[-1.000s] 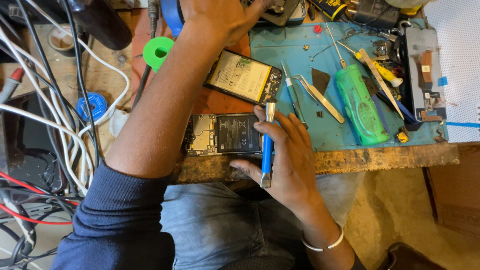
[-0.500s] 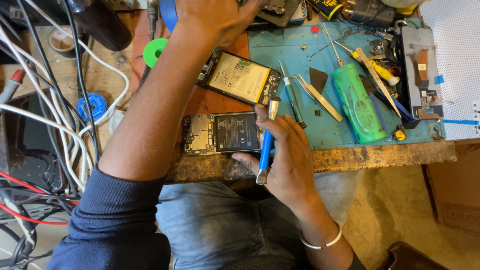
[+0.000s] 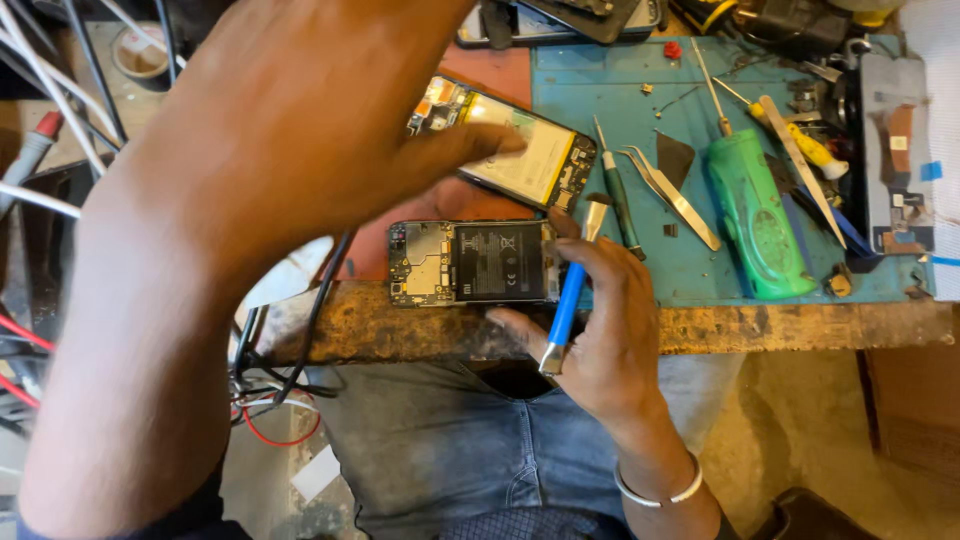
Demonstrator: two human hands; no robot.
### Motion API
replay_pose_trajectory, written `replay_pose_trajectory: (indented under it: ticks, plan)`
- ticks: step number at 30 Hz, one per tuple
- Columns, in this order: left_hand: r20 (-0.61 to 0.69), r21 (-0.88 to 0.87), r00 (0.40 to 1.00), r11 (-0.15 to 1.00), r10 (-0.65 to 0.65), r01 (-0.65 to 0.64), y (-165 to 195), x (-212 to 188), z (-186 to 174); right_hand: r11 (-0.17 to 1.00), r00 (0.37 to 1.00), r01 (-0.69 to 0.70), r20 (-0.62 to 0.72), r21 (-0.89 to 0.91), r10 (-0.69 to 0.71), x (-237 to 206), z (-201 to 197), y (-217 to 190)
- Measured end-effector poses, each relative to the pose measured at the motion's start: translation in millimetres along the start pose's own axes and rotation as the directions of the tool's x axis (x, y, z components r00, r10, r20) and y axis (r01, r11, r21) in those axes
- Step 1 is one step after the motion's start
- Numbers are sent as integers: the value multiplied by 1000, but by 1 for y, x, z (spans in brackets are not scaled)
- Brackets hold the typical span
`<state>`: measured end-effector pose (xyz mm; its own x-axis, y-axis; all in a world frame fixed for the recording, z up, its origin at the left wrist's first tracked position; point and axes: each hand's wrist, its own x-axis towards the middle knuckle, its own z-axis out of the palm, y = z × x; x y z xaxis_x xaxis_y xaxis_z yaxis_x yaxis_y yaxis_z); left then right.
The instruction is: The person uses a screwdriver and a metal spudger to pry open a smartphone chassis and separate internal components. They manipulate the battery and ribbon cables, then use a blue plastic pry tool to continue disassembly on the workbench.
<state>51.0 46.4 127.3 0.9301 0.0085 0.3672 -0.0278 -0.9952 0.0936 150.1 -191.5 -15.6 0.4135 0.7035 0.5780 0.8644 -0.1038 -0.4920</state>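
Hidden and cut-off parts

The blurred left hand point(image 3: 300, 130) covered the left end of the upper opened phone with its pale battery point(image 3: 515, 145); the dark devices point(image 3: 560, 18) were cropped by the top edge.

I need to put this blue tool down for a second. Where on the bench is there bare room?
Bare blue mat lies between the opened phone and the green screwdriver handle, below the tweezers. The worn wooden front edge is also free. The mat's right end and top edge are crowded with tools and parts.
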Motion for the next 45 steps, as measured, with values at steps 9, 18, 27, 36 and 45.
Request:
replay_pose_trajectory:
  ticks: [9,18,27,36,45]
  plan:
    - [174,-349,904,834,-390,427,65,-77,30,1000,996,17,89,-1,-17,4,-4,0]
    - [-2,-424,868,787,-496,449,66,-102,80,995,993,-41,116,88,31,3,-2,3]
    - [-106,-390,886,839,-451,380,65,-104,93,985,995,-67,-65,162,79,-7,5,7]
    - [-128,-365,888,853,-442,372,64,-104,97,998,994,-23,-110,67,30,-3,4,5]
    - [-127,-354,883,852,-452,385,64,-106,99,997,995,14,-102,73,-7,-3,5,5]
